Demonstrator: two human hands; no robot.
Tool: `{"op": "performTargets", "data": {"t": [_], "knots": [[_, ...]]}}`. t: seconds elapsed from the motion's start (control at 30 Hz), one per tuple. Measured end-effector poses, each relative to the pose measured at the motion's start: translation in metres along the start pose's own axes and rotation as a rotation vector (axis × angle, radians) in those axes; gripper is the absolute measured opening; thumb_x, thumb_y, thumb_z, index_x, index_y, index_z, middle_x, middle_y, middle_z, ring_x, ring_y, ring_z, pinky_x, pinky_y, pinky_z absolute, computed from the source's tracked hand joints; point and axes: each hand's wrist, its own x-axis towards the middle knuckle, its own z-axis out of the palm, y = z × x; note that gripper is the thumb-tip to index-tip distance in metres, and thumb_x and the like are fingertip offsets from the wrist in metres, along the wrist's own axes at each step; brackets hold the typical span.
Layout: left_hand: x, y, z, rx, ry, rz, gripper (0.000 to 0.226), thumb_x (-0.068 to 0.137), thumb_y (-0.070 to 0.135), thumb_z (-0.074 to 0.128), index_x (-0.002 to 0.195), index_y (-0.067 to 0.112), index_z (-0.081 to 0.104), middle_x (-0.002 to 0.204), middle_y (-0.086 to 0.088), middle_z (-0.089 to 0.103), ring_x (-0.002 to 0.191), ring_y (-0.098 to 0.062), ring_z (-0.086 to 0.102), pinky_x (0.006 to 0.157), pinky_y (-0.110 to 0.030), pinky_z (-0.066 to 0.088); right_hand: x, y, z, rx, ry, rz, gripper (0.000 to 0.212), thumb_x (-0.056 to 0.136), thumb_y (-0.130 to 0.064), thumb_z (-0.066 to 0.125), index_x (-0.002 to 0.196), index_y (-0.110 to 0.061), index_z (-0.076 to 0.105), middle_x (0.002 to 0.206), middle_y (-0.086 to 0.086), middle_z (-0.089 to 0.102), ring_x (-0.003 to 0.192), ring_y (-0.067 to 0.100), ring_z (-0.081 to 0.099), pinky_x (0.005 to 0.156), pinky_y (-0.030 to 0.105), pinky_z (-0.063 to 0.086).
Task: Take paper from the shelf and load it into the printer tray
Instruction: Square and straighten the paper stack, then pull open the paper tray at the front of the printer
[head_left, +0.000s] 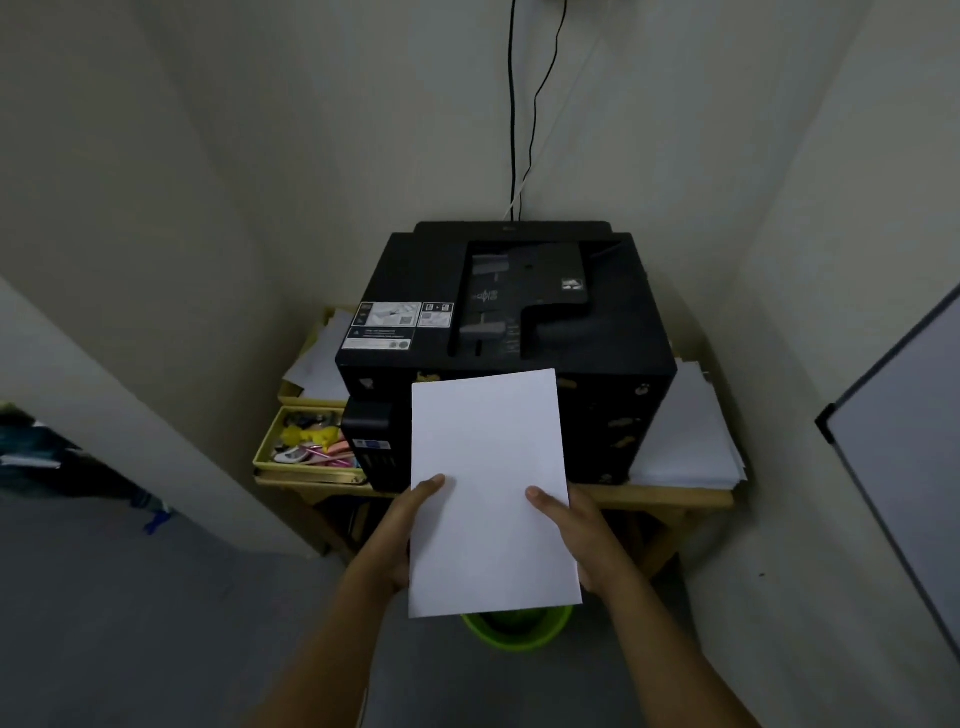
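**Paper in hand, tray not yet loaded**

The paper is off the shelf and held flat in front of the printer, so by my reading the fetching is done and the loading is left. The left hand grasps the sheets at their left edge, thumb on top; the right hand grasps the right edge the same way. The stack's far end overlaps the printer's front face, and I cannot tell whether it touches. No open paper tray shows: the front is largely hidden by the sheets, so the tray still has to be found or pulled out, then the paper slid in.

As for containers, a yellow tray left of the printer holds small stationery, pink and yellow bits too small to name. Behind it a second yellow tray carries loose sheets. A green bin stands on the floor under the held paper; its contents are hidden. Another loose pile of sheets lies on the table right of the printer.
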Motion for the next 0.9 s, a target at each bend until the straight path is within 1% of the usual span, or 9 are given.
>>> {"op": "performTargets", "data": {"t": [0.07, 0.17, 0.27, 0.37, 0.53, 0.6, 0.67, 0.8, 0.9], "knots": [[0.0, -0.006, -0.008, -0.018, -0.009, -0.032, 0.037, 0.098, 0.037, 0.07, 0.127, 0.014, 0.07, 0.111, -0.018, 0.08, 0.098, -0.038, 0.077, 0.08, -0.049, 0.061, 0.001, 0.01, 0.003, 0.018, -0.017, 0.025, 0.026, 0.104, -0.027, 0.071, 0.13, -0.024, 0.073, 0.123, -0.001, 0.082, 0.11, 0.021, 0.079, 0.093, 0.045, 0.062], [0.005, -0.016, -0.02, 0.024, -0.007, -0.021, 0.044, 0.097, 0.036, 0.073, 0.135, 0.014, 0.066, 0.122, -0.02, 0.077, 0.11, -0.043, 0.075, 0.086, -0.053, 0.062, 0.006, 0.026, 0.007, 0.007, -0.012, 0.068, 0.028, 0.103, -0.03, 0.072, 0.13, -0.023, 0.073, 0.122, 0.0, 0.082, 0.109, 0.023, 0.079, 0.099, 0.052, 0.061], [0.01, -0.023, -0.03, 0.13, -0.001, 0.016, 0.042, 0.098, 0.031, 0.073, 0.135, 0.012, 0.065, 0.119, -0.016, 0.079, 0.108, -0.04, 0.077, 0.09, -0.055, 0.063, 0.01, 0.043, 0.011, -0.008, -0.023, 0.106, 0.031, 0.103, -0.033, 0.073, 0.132, -0.024, 0.074, 0.124, 0.001, 0.081, 0.112, 0.025, 0.079, 0.103, 0.055, 0.06], [0.014, -0.028, -0.043, 0.183, 0.01, 0.039, 0.04, 0.098, 0.029, 0.073, 0.133, 0.014, 0.066, 0.118, -0.013, 0.08, 0.107, -0.037, 0.077, 0.097, -0.06, 0.06, 0.014, 0.054, 0.018, -0.007, -0.017, 0.141, 0.03, 0.1, -0.034, 0.076, 0.129, -0.028, 0.074, 0.122, 0.0, 0.082, 0.11, 0.022, 0.08, 0.099, 0.05, 0.063], [0.024, -0.036, -0.068, 0.199, 0.048, 0.065, 0.035, 0.098, 0.028, 0.073, 0.13, 0.016, 0.068, 0.119, -0.011, 0.08, 0.108, -0.036, 0.077, 0.1, -0.061, 0.058, 0.028, 0.064, 0.031, 0.01, -0.058, 0.177, 0.031, 0.099, -0.028, 0.078, 0.13, -0.027, 0.075, 0.124, -0.001, 0.082, 0.111, 0.021, 0.079, 0.096, 0.044, 0.063], [0.028, -0.041, -0.077, 0.209, 0.055, 0.072, 0.034, 0.098, 0.029, 0.072, 0.13, 0.017, 0.068, 0.119, -0.01, 0.08, 0.108, -0.035, 0.078, 0.1, -0.06, 0.059, 0.036, 0.071, 0.035, 0.013, -0.062, 0.17, 0.029, 0.101, -0.026, 0.075, 0.13, -0.027, 0.075, 0.124, -0.002, 0.081, 0.111, 0.018, 0.079, 0.092, 0.039, 0.063], [0.033, -0.046, -0.088, 0.232, 0.054, 0.082, 0.038, 0.096, 0.032, 0.073, 0.131, 0.018, 0.068, 0.12, -0.01, 0.08, 0.108, -0.033, 0.078, 0.098, -0.059, 0.06, 0.045, 0.078, 0.038, 0.009, -0.056, 0.159, 0.027, 0.104, -0.028, 0.071, 0.131, -0.028, 0.074, 0.125, -0.005, 0.081, 0.112, 0.015, 0.078, 0.093, 0.037, 0.062], [0.042, -0.056, -0.109, 0.292, 0.047, 0.092, 0.046, 0.093, 0.04, 0.073, 0.134, 0.019, 0.067, 0.119, -0.008, 0.08, 0.106, -0.032, 0.078, 0.096, -0.057, 0.061, 0.069, 0.098, 0.037, -0.06, -0.009, 0.146, 0.023, 0.106, -0.033, 0.067, 0.125, -0.027, 0.077, 0.123, -0.006, 0.081, 0.116, 0.015, 0.076, 0.106, 0.047, 0.058], [0.045, -0.065, -0.118, 0.311, 0.071, 0.085, 0.037, 0.095, 0.039, 0.072, 0.128, 0.022, 0.069, 0.111, -0.003, 0.082, 0.1, -0.028, 0.079, 0.087, -0.047, 0.064, 0.088, 0.118, 0.032, -0.08, 0.087, 0.111, 0.019, 0.106, -0.035, 0.066, 0.12, -0.028, 0.079, 0.122, -0.007, 0.081, 0.119, 0.017, 0.075, 0.106, 0.051, 0.06]]}}
